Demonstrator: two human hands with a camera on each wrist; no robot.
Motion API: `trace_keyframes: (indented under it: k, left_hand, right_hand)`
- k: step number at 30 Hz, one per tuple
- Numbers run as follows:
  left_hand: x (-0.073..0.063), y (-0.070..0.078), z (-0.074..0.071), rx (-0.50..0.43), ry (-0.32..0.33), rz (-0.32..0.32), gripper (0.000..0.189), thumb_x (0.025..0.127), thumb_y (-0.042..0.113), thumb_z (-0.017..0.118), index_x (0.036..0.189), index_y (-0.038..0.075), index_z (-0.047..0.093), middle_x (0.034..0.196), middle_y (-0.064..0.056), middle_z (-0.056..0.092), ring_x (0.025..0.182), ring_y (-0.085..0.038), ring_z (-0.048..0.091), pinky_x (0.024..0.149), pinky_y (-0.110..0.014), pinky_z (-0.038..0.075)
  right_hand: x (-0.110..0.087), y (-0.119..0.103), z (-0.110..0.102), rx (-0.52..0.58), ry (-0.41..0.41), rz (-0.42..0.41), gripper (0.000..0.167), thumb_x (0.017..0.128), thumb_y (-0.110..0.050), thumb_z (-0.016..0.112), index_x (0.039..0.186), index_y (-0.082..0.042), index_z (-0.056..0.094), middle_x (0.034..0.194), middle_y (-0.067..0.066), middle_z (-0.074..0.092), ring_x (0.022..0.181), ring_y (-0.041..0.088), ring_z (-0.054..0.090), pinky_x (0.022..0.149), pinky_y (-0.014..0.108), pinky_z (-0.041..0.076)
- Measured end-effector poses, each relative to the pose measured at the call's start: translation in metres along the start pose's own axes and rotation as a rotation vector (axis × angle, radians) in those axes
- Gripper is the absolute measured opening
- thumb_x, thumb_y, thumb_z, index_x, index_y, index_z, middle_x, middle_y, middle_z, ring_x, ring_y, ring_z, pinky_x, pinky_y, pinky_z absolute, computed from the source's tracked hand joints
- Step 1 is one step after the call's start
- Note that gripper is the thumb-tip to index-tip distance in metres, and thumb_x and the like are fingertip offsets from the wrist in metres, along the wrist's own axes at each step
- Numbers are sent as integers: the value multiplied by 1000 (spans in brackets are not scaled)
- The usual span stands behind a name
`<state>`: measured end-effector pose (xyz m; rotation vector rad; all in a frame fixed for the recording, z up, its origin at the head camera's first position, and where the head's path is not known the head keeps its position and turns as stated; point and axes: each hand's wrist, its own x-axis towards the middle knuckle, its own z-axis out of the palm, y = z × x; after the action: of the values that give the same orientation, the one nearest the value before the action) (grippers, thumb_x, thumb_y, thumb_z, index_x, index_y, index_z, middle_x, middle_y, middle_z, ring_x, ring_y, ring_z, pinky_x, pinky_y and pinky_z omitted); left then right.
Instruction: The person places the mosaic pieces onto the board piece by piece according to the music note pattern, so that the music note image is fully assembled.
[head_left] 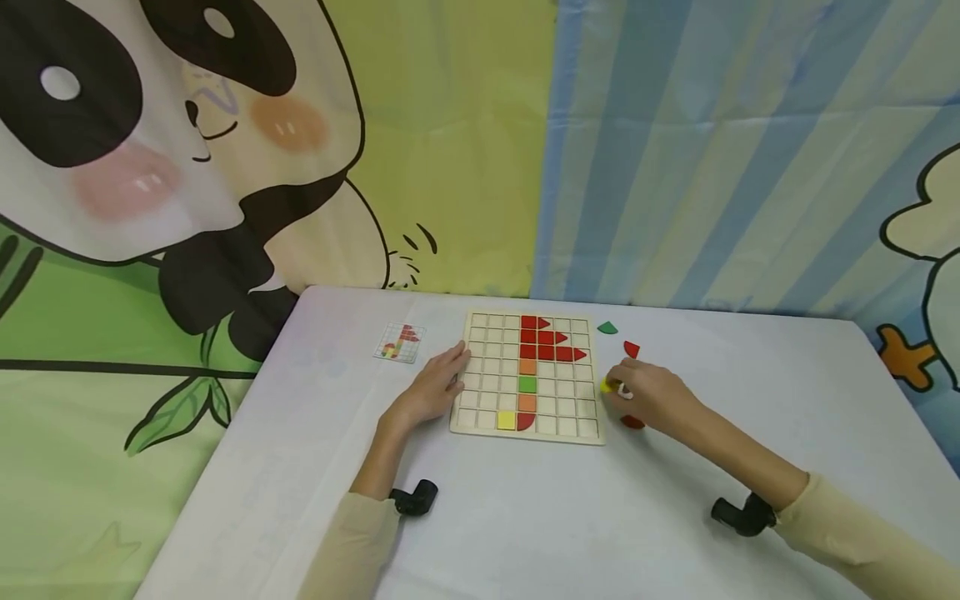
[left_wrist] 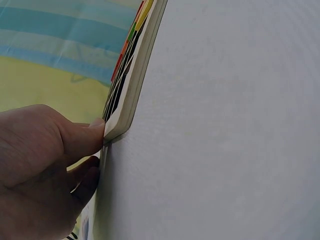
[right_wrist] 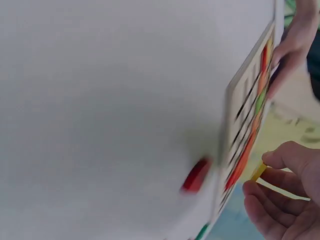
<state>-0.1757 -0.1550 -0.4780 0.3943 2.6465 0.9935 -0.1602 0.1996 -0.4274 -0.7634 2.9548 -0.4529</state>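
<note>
My right hand pinches a small yellow piece between thumb and fingers, just off the right edge of a wooden grid board. My left hand rests along the board's left edge; in the left wrist view its thumb touches the corner of the rim. Red squares and triangles fill three stepped rows at the top of the grid. Below them runs a column of an orange square, a green square, another orange square and a red rounded piece, with a yellow square beside it.
Loose pieces lie right of the board: a green one, a red one and another red one partly under my right hand. A small printed pattern card lies to the left. A patterned cloth hangs behind the white table.
</note>
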Motion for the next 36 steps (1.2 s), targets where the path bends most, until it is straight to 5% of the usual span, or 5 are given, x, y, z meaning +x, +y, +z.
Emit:
trace_keyframes:
  k: [4, 14, 23, 36]
  left_hand:
    - [0, 0, -1, -2, 0, 3, 58, 107, 7, 52, 161, 3, 32, 174, -10, 17, 160, -34, 16, 129, -52, 20]
    - [-1, 1, 1, 9, -3, 17, 58, 106, 5, 52, 160, 0, 32, 173, -14, 19, 159, -37, 18, 129, -53, 20]
    - [0, 1, 1, 30, 3, 29, 57, 106, 6, 52, 160, 0, 33, 173, -15, 20, 158, -38, 21, 129, -52, 20]
    - [-2, 1, -1, 23, 7, 26, 58, 106, 6, 52, 160, -1, 32, 173, -15, 19, 158, -39, 20, 129, -53, 20]
  right_hand:
    - [-2, -31, 0, 41, 19, -142, 15, 85, -3, 80, 98, -4, 74, 94, 4, 70, 79, 16, 66, 66, 24, 58]
    - [29, -79, 15, 154, -66, -248, 12, 87, -8, 79, 98, -4, 78, 92, 2, 72, 80, 14, 66, 69, 18, 56]
    - [67, -94, 37, 121, -223, -293, 7, 90, -4, 70, 87, -5, 76, 77, -1, 59, 68, 8, 45, 60, 17, 39]
    - [73, -104, 40, 45, -232, -229, 14, 93, -6, 72, 80, -5, 77, 69, -2, 54, 63, 10, 43, 56, 18, 38]
